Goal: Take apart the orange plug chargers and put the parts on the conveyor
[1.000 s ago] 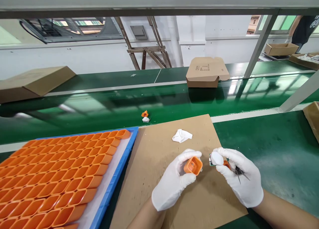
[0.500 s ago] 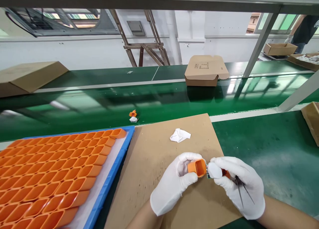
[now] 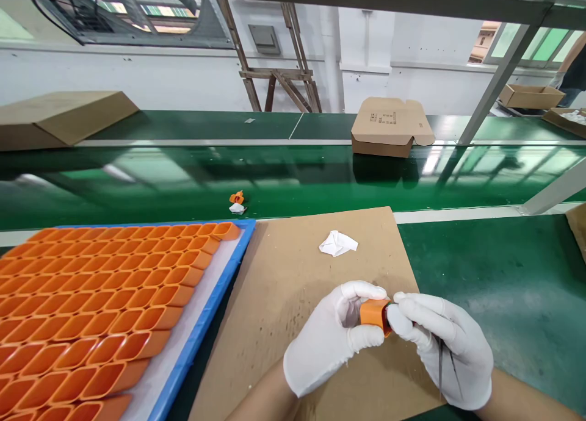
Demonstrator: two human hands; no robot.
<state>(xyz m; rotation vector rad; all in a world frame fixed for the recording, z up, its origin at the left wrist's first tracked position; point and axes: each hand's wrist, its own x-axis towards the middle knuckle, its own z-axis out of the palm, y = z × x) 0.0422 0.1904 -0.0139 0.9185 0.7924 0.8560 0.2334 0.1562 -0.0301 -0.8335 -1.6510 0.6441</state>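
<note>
White gloves cover both hands above a brown cardboard sheet. Between its thumb and fingers, my left hand grips an orange plastic housing, its opening turned to the right. My right hand is closed at that opening, fingertips touching a part that is mostly hidden, with a little dark green at the edge. Dark tweezers hang from the right palm, points downward. At the left, a blue tray holds rows of similar orange housings.
Crumpled white paper lies on the cardboard. Orange and white scraps rest on the green surface beyond. A carton stands at the back, another at the far left. A metal post rises at the right; a person is partly visible behind.
My hands have come closer together. The circuit piece seen between them is now mostly hidden at the housing's opening, and the housing has turned. The camera view has shifted slightly.
</note>
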